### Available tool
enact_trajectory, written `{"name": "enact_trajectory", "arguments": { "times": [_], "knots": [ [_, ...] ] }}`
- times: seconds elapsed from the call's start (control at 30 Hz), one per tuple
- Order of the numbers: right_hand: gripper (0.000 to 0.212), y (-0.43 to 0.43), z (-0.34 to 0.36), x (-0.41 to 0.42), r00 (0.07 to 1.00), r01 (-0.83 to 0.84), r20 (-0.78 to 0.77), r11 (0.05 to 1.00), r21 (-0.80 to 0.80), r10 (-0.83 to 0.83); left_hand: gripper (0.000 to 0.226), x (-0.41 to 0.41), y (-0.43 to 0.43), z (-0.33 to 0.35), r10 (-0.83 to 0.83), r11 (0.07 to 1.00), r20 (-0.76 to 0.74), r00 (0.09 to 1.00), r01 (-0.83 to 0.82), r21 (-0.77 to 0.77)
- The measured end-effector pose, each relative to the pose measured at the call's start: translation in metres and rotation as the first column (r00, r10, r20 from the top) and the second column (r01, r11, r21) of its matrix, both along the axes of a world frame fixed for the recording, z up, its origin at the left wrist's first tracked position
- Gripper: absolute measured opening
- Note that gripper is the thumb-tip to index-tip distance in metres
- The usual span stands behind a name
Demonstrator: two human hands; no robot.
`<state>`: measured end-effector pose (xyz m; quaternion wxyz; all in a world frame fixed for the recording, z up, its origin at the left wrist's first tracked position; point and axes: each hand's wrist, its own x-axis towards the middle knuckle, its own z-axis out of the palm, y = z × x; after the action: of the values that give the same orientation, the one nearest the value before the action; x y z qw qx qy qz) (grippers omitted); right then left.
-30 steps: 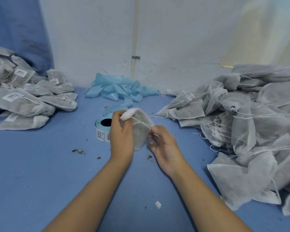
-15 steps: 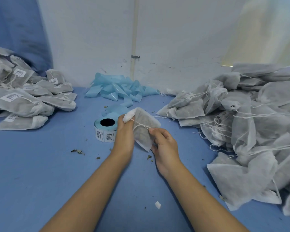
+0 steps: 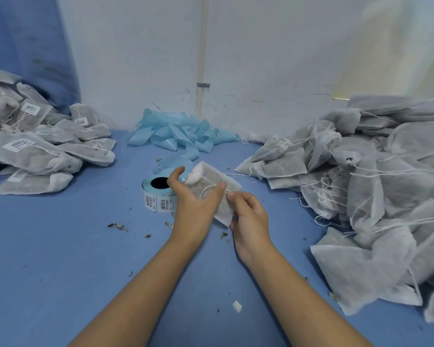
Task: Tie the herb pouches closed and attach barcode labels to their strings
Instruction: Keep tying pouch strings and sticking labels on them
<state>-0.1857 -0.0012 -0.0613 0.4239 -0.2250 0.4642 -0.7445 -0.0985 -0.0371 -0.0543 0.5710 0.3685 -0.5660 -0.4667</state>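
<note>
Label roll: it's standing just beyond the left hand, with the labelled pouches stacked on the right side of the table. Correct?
Not quite. The head view shows the label roll just beyond the left hand, but the labelled pouches are stacked on the left side of the table. The pile on the right shows no labels.

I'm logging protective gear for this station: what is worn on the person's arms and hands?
Nothing shows: both forearms are bare with no sleeves in view, and the left hand and right hand have no gloves, rings, watch or wristband.
</note>
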Motion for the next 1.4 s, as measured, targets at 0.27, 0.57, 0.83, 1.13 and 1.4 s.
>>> {"name": "enact_trajectory", "arguments": {
  "times": [0.27,0.57,0.83,1.13,1.4],
  "knots": [
    [0.015,0.0,0.001,0.003,0.995,-0.082,0.045,0.989,-0.119,0.088,0.048,-0.003,-0.003,0.003,0.098,0.973,-0.226,0.969,-0.046,0.225],
    [0.016,0.0,0.001,0.0,0.97,-0.156,0.154,0.965,-0.21,0.19,0.009,-0.002,-0.003,0.008,-0.034,0.955,-0.38,0.924,0.142,0.26],
    [0.019,-0.002,0.0,0.0,0.999,0.045,-0.012,0.997,-0.059,-0.046,0.024,0.019,-0.012,0.009,0.068,0.996,-0.055,0.996,-0.064,0.062],
    [0.02,-0.003,-0.003,-0.001,0.998,0.031,-0.055,0.998,-0.047,-0.034,0.017,0.03,-0.022,-0.013,0.147,0.988,0.299,0.943,-0.154,-0.003],
    [0.019,-0.006,-0.009,0.002,0.95,0.115,-0.295,0.993,0.025,-0.103,0.036,0.03,-0.013,-0.006,-0.107,0.994,0.131,0.986,0.105,0.02]
  ]
}}
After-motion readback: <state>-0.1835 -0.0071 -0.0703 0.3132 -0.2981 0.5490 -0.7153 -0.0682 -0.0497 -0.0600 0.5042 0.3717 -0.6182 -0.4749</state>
